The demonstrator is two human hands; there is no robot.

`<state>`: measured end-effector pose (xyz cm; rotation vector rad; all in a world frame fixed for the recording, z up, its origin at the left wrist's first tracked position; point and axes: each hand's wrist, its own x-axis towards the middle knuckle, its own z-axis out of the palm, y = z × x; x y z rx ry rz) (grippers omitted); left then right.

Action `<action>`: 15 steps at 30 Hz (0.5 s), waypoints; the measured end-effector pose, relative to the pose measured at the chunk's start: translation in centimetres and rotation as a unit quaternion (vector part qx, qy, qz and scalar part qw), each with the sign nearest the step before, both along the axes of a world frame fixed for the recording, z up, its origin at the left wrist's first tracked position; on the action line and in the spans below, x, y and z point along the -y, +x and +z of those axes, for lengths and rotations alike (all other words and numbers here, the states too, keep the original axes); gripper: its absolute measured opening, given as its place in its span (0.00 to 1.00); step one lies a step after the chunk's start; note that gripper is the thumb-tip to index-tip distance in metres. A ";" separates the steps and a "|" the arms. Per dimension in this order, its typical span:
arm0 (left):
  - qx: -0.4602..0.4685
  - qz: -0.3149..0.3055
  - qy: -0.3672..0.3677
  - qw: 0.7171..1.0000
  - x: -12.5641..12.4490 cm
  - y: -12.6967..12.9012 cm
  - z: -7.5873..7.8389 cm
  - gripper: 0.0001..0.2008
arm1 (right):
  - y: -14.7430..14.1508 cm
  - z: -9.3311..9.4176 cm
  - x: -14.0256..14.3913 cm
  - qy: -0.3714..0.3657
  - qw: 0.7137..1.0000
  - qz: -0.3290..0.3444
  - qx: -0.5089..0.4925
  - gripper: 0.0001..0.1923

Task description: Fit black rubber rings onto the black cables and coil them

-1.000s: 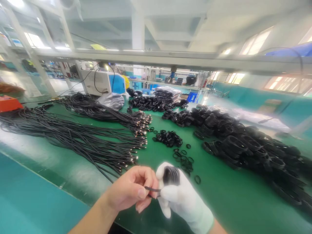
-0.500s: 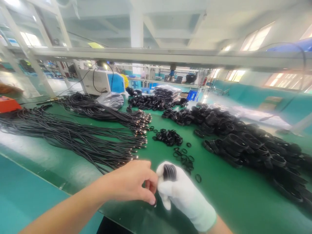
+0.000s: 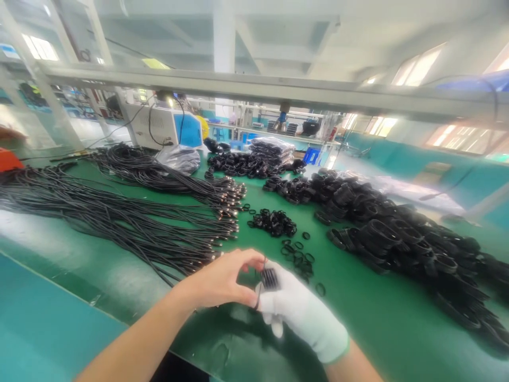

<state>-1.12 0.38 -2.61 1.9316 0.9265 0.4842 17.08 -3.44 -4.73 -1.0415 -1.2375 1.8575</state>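
My bare left hand [image 3: 225, 278] pinches a thin black rubber ring [image 3: 259, 286] between thumb and fingers, stretched at the near end of a black coil. That coil [image 3: 271, 279], with several strands side by side, is held in my right hand [image 3: 294, 305], which wears a white glove. The gloved fingers wrap round it, so most of the coil is hidden. Both hands meet above the front of the green table [image 3: 358, 339]. Just beyond them lie loose black rings [image 3: 299, 257] and a small heap of rings [image 3: 274, 223].
Long black cables [image 3: 131, 212] with metal ends spread across the left. A large pile of black coiled cables [image 3: 397, 239] covers the right. Behind stand a plastic bag [image 3: 178, 159], a white and blue machine [image 3: 165, 124] and stacked bagged items [image 3: 272, 147]. A metal beam [image 3: 254, 85] crosses above.
My left hand has risen from below the coil to its end, and the ring now stretches between its thumb and fingers. My right hand has shifted slightly left with the coil.
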 end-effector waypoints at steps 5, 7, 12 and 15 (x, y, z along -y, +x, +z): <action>-0.036 -0.001 0.028 0.999 1.2 1.1 -0.3 0.28 | -0.7 -1.5 -0.1 0.016 0.991 -0.042 0.123 0.44; -0.094 0.013 0.069 0.993 1.6 1.7 -0.2 0.26 | -0.8 -2.3 -0.1 0.066 0.985 -0.098 0.123 0.50; -0.208 -0.039 0.067 0.975 -0.5 1.7 0.9 0.20 | -1.1 -2.0 0.1 0.205 0.950 -0.154 0.180 0.38; -0.171 -0.086 -0.020 0.981 -2.0 1.3 1.5 0.07 | -0.8 -0.8 0.1 0.260 0.915 -0.167 0.259 0.20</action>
